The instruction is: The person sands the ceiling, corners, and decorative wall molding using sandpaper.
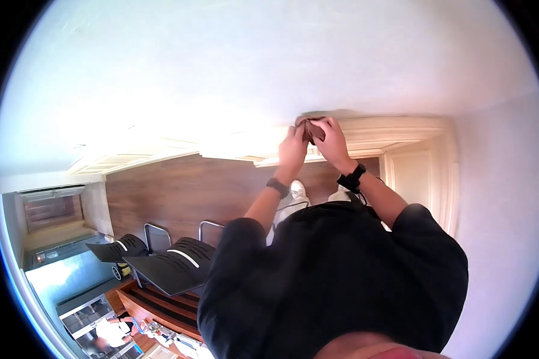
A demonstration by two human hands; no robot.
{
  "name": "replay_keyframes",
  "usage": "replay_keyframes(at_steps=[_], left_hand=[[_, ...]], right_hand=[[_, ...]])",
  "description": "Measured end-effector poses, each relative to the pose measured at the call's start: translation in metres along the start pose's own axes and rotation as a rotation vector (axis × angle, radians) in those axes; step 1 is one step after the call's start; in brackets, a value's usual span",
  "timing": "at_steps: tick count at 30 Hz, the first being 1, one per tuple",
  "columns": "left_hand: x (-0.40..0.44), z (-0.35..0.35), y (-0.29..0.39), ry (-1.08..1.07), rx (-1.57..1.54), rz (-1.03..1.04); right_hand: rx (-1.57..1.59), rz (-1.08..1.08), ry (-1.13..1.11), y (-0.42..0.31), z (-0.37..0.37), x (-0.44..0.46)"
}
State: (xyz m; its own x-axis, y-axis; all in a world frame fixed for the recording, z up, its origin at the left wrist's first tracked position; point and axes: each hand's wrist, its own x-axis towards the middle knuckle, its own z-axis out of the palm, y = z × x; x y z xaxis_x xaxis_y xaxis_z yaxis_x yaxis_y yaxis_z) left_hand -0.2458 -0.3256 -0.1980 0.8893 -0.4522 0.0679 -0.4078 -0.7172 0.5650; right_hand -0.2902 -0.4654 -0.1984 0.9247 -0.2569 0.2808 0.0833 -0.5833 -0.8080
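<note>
A folded brown cloth (310, 130) is held up between both my hands, close to the pale wall and above the cream wainscot trim (395, 124). My left hand (294, 146) grips the cloth's left side, fingers closed on it. On the other side, my right hand (331, 140) pinches the cloth with its fingers bent round the edge. Both hands nearly meet at the cloth. Dark bands are on both wrists.
Two black chairs (172, 266) stand at the lower left on the wooden floor (161, 191). Behind them is a wooden counter (161, 311) with items on it. Another person (111, 332) is at the bottom left. A cream panel (410, 173) is on the right.
</note>
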Motion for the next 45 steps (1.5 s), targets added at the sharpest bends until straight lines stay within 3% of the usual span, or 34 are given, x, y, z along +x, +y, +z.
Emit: replay_keyframes(at_steps=[3,7,11,15,18,24,30,36,37,42,45], left_hand=[[0.004,-0.071,-0.013,0.355,-0.116,0.006],[0.024,-0.141,-0.022,0.654,-0.278,0.16],[0.042,-0.183,-0.023,0.768,-0.293,0.284],[0.056,-0.201,0.016,0.852,-0.322,0.427],[0.063,-0.197,0.037,0.733,-0.316,0.556],[0.053,-0.16,0.008,0.446,-0.324,0.501],[0.043,-0.131,-0.074,0.535,-0.314,0.426],[0.025,-0.147,-0.13,0.636,-0.294,0.279],[0.025,-0.151,-0.134,0.712,-0.284,0.278],[0.023,-0.169,-0.148,0.704,-0.342,0.301],[0.028,-0.181,-0.132,0.783,-0.354,0.319]], right_hand=[[0.11,-0.204,0.086,-0.076,0.019,0.039],[0.079,-0.5,0.225,-0.15,0.037,0.083],[0.08,-0.566,0.361,-0.196,0.043,0.105],[0.077,-0.481,0.543,-0.208,0.021,0.107],[0.053,-0.403,0.717,-0.176,0.022,0.103],[-0.022,-0.263,0.646,-0.12,0.05,0.07],[0.062,-0.251,0.563,-0.112,0.118,0.064],[0.098,-0.331,0.404,-0.137,0.164,0.071],[0.093,-0.371,0.389,-0.144,0.169,0.075],[0.12,-0.331,0.421,-0.174,0.181,0.082],[0.113,-0.378,0.373,-0.202,0.157,0.089]])
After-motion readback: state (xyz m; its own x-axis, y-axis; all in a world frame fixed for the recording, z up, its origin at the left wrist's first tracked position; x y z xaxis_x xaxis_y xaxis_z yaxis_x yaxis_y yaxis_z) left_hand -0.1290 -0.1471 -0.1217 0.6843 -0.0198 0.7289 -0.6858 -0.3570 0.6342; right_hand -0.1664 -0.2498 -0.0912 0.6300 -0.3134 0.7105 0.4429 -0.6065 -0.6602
